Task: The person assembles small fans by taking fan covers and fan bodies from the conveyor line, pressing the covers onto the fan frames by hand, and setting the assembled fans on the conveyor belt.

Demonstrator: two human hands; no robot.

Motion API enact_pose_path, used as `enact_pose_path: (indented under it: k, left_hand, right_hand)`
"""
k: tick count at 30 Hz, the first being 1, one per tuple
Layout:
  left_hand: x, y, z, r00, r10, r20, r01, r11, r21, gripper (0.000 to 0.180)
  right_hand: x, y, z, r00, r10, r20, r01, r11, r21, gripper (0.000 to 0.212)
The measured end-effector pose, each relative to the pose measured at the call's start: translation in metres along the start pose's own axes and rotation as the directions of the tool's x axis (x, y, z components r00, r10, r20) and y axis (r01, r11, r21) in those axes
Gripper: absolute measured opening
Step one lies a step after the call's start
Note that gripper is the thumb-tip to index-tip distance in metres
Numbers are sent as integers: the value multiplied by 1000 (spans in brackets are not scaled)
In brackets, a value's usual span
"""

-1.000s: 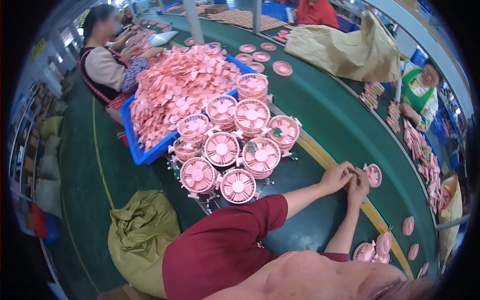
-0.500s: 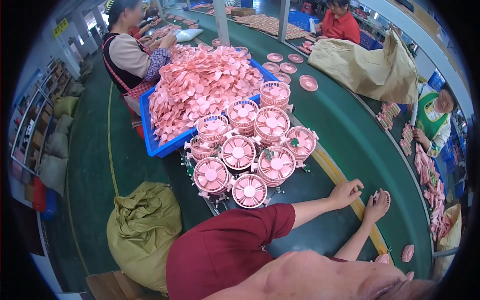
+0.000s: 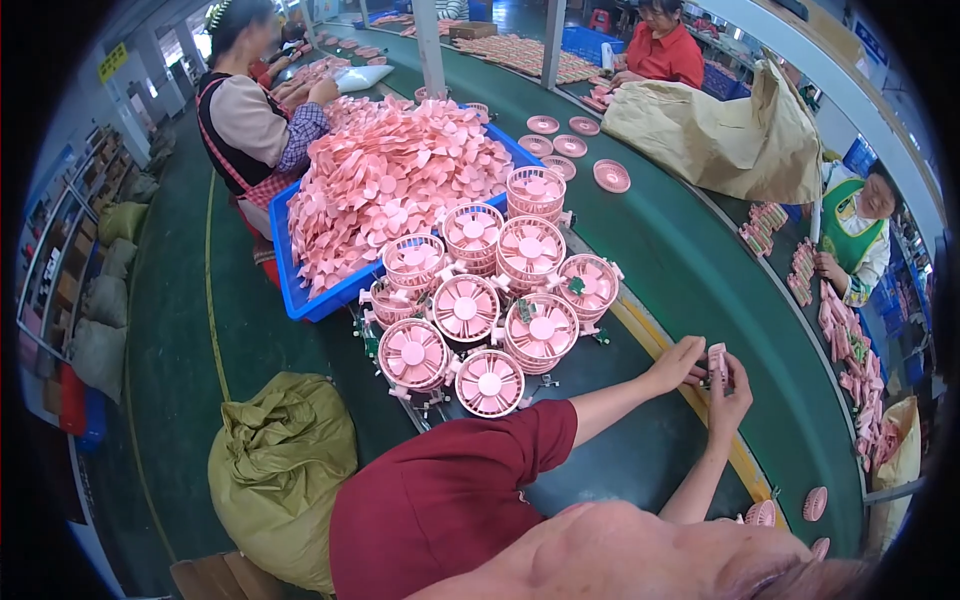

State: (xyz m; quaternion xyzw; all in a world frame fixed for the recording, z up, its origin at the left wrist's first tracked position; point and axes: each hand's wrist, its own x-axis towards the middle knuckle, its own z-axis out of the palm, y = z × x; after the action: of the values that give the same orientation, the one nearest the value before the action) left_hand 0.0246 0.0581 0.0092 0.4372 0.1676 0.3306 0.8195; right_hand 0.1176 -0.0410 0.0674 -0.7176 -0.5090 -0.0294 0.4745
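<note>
My right hand (image 3: pixel 732 398) holds a pink plastic fan housing (image 3: pixel 717 362), turned nearly edge-on, above the yellow-edged belt side. My left hand (image 3: pixel 678 366) is close beside it, fingers bent together and fingertips against the part's left side; their tips are partly hidden. To the left of my hands stand several stacks of round pink fan housings (image 3: pixel 490 383) with pink blades inside, some with small green circuit boards and wires. Behind them a blue bin (image 3: pixel 300 300) is heaped with loose pink fan blades (image 3: pixel 400 170).
The green conveyor belt (image 3: pixel 690 265) carries round pink grilles (image 3: pixel 612 176) farther off. Small pink cages (image 3: pixel 815 503) lie near the right. An olive sack (image 3: pixel 285 470) stands at lower left. Co-workers sit beyond the bin and across the belt, near a draped tan sheet (image 3: pixel 715 130) and pink handles (image 3: pixel 855 350).
My right hand has moved up and left, turning the housing from a round face to its edge. My left hand has come close to it. The whole view has shifted slightly.
</note>
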Motion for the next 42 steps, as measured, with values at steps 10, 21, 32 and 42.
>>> enact_pose_path:
  k: [10,21,32,42]
  left_hand:
    - [7,4,-16,993,-41,109,45,999,-31,47]
    - [13,-6,-8,1000,14,-11,-14,999,-29,34]
    - [14,-6,-9,996,22,-88,-30,996,-89,34]
    - [13,-6,-12,997,-23,-70,17,996,-86,38]
  right_hand:
    - [1,-34,-6,975,-67,212,28,982,185,22]
    - [-11,85,-1,944,324,-57,-281,884,374,19]
    - [-12,62,8,983,182,-35,-180,983,48,14]
    - [-14,60,10,981,191,-33,-191,982,15,14]
